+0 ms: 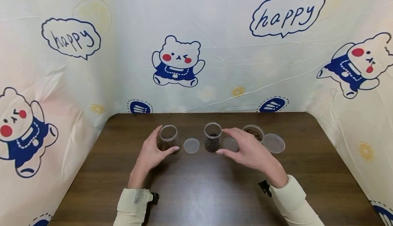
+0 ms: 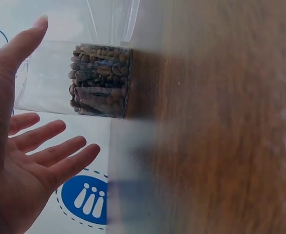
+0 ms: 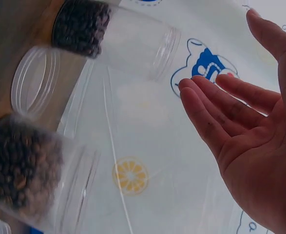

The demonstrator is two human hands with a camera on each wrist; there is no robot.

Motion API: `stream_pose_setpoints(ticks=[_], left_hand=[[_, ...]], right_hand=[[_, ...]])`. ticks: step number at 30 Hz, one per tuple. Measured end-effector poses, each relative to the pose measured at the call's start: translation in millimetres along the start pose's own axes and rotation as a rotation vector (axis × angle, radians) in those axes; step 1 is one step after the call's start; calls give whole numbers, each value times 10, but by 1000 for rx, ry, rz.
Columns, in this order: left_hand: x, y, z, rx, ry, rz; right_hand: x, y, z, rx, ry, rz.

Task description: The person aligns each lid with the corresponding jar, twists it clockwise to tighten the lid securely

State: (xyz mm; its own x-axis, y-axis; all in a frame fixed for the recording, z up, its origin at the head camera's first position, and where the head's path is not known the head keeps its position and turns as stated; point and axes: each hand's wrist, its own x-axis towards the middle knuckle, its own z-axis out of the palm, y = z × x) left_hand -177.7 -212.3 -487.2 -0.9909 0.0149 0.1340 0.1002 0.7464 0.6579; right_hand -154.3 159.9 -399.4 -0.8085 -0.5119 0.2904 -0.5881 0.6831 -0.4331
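My left hand (image 1: 155, 152) is spread around a clear jar (image 1: 169, 143) on the left, thumb at its near side and fingers behind. In the left wrist view this jar (image 2: 100, 80) is partly filled with coffee beans; the fingers stay straight, and contact is unclear. To the right, my right hand (image 1: 247, 147) reaches beside a second clear jar (image 1: 213, 142) holding dark beans, thumb and fingers apart. From the right wrist, those fingers (image 3: 230, 112) look extended and hold nothing, off to the side of the dark-bean jar (image 3: 82, 28).
A wider jar (image 1: 253, 130) of brown and dark beans stands uncovered behind my right hand. Clear round lids lie on the brown table (image 1: 202, 192): one lid (image 1: 191, 145) between the two jars, another lid (image 1: 231, 144) under my right hand, and a larger lid (image 1: 274, 143) at right.
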Motion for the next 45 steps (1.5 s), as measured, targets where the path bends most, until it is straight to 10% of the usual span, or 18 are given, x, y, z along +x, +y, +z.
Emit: stream_pose_setpoints(ticks=[21, 45], left_hand=[[31, -24, 98, -187, 16, 28], [60, -1, 126, -218, 4, 25]], right_hand=[[330, -432, 607, 174, -181, -52], [670, -551, 1233, 169, -297, 174]])
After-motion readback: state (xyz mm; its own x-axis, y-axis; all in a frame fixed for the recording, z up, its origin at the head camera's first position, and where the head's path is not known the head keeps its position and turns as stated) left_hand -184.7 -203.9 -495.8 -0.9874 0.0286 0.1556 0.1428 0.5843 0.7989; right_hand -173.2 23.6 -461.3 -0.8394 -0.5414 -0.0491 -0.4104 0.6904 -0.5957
